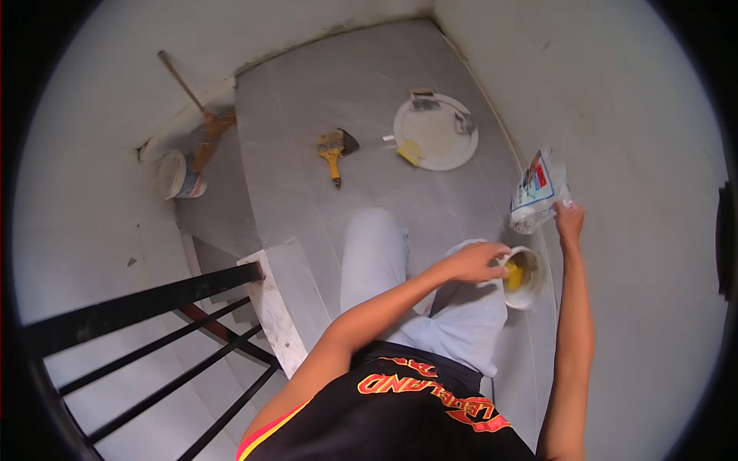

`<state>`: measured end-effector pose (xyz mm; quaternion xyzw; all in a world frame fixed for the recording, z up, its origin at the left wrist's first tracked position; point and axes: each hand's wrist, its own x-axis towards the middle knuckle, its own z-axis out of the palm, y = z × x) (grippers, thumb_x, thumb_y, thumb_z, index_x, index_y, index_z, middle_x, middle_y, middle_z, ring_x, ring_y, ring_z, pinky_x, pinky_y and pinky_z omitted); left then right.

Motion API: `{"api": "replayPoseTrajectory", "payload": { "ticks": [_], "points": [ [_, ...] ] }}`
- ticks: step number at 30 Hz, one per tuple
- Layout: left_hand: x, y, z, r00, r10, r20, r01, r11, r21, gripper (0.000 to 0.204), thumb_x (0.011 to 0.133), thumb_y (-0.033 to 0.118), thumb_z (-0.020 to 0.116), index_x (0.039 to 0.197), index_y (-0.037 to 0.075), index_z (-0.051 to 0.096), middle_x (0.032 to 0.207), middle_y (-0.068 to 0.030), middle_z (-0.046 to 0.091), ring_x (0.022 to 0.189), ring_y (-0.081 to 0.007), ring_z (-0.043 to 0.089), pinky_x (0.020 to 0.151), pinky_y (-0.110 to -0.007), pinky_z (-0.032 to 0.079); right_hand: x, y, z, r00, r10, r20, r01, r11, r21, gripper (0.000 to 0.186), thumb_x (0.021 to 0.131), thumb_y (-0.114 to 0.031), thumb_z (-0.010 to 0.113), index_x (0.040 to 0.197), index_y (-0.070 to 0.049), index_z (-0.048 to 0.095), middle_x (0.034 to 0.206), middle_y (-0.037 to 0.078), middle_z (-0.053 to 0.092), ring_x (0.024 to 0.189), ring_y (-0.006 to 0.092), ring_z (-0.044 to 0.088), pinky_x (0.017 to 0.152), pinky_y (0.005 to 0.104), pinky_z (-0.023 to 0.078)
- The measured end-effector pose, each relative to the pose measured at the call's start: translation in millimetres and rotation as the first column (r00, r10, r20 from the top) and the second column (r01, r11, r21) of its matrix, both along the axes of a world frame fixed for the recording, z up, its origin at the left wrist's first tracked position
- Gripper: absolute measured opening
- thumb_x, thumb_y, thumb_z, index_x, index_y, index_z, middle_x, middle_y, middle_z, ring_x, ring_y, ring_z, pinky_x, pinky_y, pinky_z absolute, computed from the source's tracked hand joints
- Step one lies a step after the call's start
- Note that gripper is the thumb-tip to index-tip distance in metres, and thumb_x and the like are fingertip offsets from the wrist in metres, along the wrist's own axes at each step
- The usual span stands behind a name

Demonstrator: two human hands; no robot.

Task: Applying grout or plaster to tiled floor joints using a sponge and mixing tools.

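My right hand [569, 220] is closed on the gathered edge of a clear plastic bag [534, 201] with a red and blue label and pale contents. The bag is tilted above a small white bucket [533, 290], beside my right knee. My left hand [478, 263] is at the left side of the bucket's mouth, fingers curled. At its fingertips, inside the bucket, is a blurred yellow tool [514, 275] whose exact kind I cannot make out. How much lies in the bucket is hard to see.
A wide paintbrush [333, 156] with a yellow handle lies beside a dark flat piece. A round white lid [437, 138] carries scrapers and a yellow piece. At left are a white pail [178, 175], a broom [184, 84] and a black stair railing [146, 303]. Walls rise on both sides.
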<state>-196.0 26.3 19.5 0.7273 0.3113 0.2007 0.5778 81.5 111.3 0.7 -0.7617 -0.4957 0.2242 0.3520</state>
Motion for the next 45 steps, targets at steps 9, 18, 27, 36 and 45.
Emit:
{"api": "replayPoseTrajectory", "payload": {
  "ticks": [9, 18, 27, 36, 45],
  "points": [
    [-108, -31, -20, 0.852, 0.520, -0.058, -0.517, 0.821, -0.241, 0.039, 0.087, 0.019, 0.059, 0.120, -0.001, 0.052, 0.113, -0.0118, 0.060, 0.104, -0.0184, 0.057, 0.090, -0.031, 0.044, -36, 34, -126, 0.988, -0.137, -0.075, 0.141, 0.988, 0.060, 0.024, 0.069, -0.022, 0.064, 0.067, 0.002, 0.062, 0.058, 0.012, 0.061, 0.049, 0.0207, 0.058, 0.051, 0.0354, 0.046],
    [-106, 4, -46, 0.862, 0.496, -0.101, -0.505, 0.828, -0.242, 0.037, 0.088, 0.018, 0.059, 0.119, -0.001, 0.052, 0.111, -0.0120, 0.061, 0.100, -0.0164, 0.058, 0.088, -0.031, 0.045, -78, 22, -157, 0.996, -0.082, 0.036, 0.087, 0.985, -0.150, 0.037, 0.072, -0.032, 0.065, 0.080, 0.005, 0.065, 0.080, 0.026, 0.064, 0.079, 0.0406, 0.062, 0.072, 0.0444, 0.048],
    [-83, 92, -96, 0.905, 0.393, -0.162, -0.425, 0.849, -0.315, 0.032, 0.084, 0.016, 0.058, 0.110, -0.001, 0.055, 0.095, -0.0109, 0.064, 0.086, -0.0182, 0.062, 0.079, -0.030, 0.048, -26, -19, -155, 0.994, -0.106, 0.024, 0.104, 0.862, -0.496, 0.050, 0.072, -0.033, 0.071, 0.101, 0.007, 0.059, 0.100, 0.024, 0.061, 0.092, 0.0345, 0.059, 0.082, 0.0400, 0.044],
    [-120, 109, -120, 0.754, 0.612, -0.239, -0.654, 0.732, -0.192, 0.030, 0.080, 0.016, 0.056, 0.107, 0.002, 0.058, 0.094, -0.0134, 0.065, 0.085, -0.0239, 0.064, 0.077, -0.034, 0.049, -33, 5, -142, 0.993, 0.007, 0.114, 0.056, 0.839, -0.542, 0.074, 0.071, -0.036, 0.073, 0.119, 0.012, 0.045, 0.120, 0.030, 0.051, 0.112, 0.0400, 0.050, 0.099, 0.0398, 0.036],
    [-140, 31, -134, 0.647, 0.687, -0.329, -0.657, 0.722, 0.217, 0.024, 0.073, 0.015, 0.056, 0.095, 0.007, 0.062, 0.092, -0.0124, 0.063, 0.095, -0.0277, 0.058, 0.082, -0.039, 0.047, -78, -23, -73, 0.868, 0.024, 0.496, 0.046, 0.991, -0.128, 0.068, 0.076, -0.031, 0.069, 0.129, -0.001, 0.038, 0.124, 0.023, 0.046, 0.115, 0.0379, 0.043, 0.097, 0.0435, 0.036]
  ]
}}
